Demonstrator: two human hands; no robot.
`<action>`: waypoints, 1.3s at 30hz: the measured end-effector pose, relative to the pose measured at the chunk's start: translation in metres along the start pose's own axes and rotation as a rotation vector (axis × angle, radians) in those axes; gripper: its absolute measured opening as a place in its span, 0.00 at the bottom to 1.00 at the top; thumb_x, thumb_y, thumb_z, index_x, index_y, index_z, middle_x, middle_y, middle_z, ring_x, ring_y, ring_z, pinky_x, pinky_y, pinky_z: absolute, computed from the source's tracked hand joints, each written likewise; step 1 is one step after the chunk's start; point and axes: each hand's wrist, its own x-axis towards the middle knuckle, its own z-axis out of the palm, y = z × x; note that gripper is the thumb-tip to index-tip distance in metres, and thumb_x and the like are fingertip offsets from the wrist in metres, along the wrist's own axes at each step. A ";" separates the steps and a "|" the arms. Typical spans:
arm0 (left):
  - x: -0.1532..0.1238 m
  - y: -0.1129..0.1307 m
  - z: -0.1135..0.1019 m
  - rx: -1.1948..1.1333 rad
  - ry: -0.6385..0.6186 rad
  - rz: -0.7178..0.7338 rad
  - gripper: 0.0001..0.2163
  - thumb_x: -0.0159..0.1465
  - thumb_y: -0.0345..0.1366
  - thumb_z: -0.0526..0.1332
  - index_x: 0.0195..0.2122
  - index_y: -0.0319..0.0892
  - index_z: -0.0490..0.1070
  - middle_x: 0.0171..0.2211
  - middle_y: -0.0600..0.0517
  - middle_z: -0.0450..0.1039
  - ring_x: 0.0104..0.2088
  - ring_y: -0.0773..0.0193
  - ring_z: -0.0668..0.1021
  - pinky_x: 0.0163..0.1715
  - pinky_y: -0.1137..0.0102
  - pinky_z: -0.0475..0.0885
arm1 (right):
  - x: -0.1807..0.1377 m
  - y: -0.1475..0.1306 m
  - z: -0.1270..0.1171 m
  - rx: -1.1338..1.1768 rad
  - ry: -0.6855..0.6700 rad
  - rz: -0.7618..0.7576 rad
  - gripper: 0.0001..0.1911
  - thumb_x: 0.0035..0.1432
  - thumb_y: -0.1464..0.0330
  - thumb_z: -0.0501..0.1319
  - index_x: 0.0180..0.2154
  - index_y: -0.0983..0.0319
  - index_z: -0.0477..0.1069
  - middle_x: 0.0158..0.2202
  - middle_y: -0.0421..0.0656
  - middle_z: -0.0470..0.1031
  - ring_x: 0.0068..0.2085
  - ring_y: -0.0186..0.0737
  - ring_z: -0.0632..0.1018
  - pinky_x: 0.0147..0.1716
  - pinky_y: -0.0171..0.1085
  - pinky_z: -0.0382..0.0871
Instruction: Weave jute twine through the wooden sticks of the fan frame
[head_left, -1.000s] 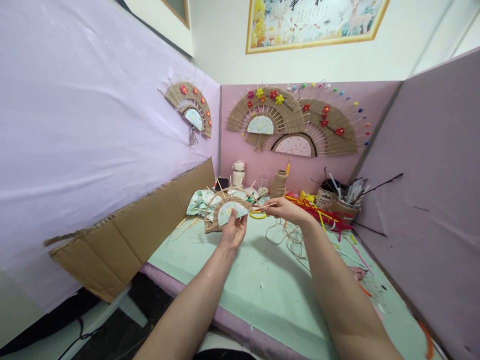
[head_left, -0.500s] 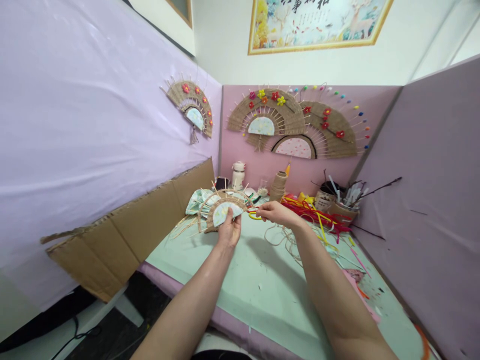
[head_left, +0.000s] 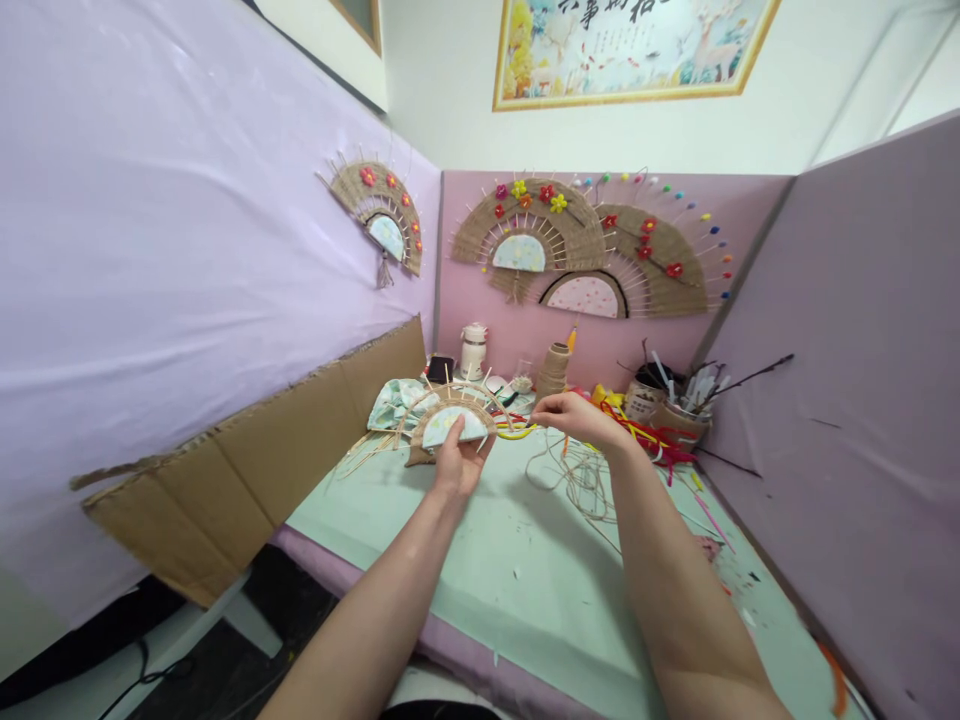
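Observation:
A half-round fan frame (head_left: 455,428) with a pale floral centre, a woven twine band and thin sticks radiating outward is held by my left hand (head_left: 459,465). The thumb presses on its front and the fingers are behind. To its right, my right hand (head_left: 571,416) is closed in a pinch beside the fan's right edge, on what looks like a thin strand of twine. The strand is hard to see at the fingertips. Loose loops of twine (head_left: 583,480) lie on the table below this hand. Red and yellow strips (head_left: 516,432) lie between the hands.
Behind stand a cone of twine (head_left: 553,372), a white bottle (head_left: 474,350) and a pot of sticks (head_left: 679,415). Red pipe cleaners (head_left: 660,440) lie at right. Cardboard (head_left: 262,450) edges the left side. Finished fans (head_left: 555,225) hang on the pink panel.
My right hand has moved a little right, away from the fan. My left hand keeps its hold, and the fan has tilted slightly. The twine loops on the table have shifted.

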 end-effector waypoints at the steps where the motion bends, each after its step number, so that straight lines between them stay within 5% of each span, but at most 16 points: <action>1: -0.001 0.000 0.000 0.004 -0.007 -0.020 0.09 0.58 0.31 0.60 0.41 0.41 0.69 0.34 0.49 0.76 0.33 0.64 0.79 0.34 0.67 0.76 | -0.001 0.000 -0.001 0.021 -0.007 -0.005 0.19 0.48 0.54 0.59 0.27 0.65 0.73 0.22 0.39 0.66 0.25 0.32 0.63 0.25 0.32 0.55; 12: -0.011 -0.002 0.005 0.090 -0.109 -0.120 0.10 0.57 0.27 0.60 0.40 0.40 0.69 0.32 0.51 0.76 0.32 0.67 0.78 0.37 0.72 0.74 | -0.006 -0.015 0.000 0.098 -0.120 -0.009 0.18 0.49 0.56 0.59 0.28 0.66 0.73 0.22 0.39 0.68 0.24 0.30 0.63 0.23 0.32 0.53; 24: -0.026 -0.003 0.006 0.158 -0.396 -0.325 0.16 0.61 0.35 0.55 0.47 0.33 0.68 0.44 0.41 0.74 0.44 0.52 0.77 0.50 0.55 0.67 | -0.004 -0.022 0.010 0.166 -0.182 0.017 0.12 0.47 0.66 0.58 0.32 0.65 0.76 0.27 0.41 0.75 0.28 0.34 0.70 0.28 0.31 0.61; 39: -0.025 -0.002 0.004 0.205 -0.366 -0.433 0.17 0.61 0.35 0.53 0.47 0.31 0.69 0.43 0.39 0.74 0.44 0.51 0.77 0.47 0.59 0.69 | -0.003 -0.008 -0.002 0.089 -0.098 -0.032 0.17 0.47 0.56 0.61 0.26 0.65 0.72 0.25 0.40 0.70 0.27 0.33 0.67 0.27 0.32 0.59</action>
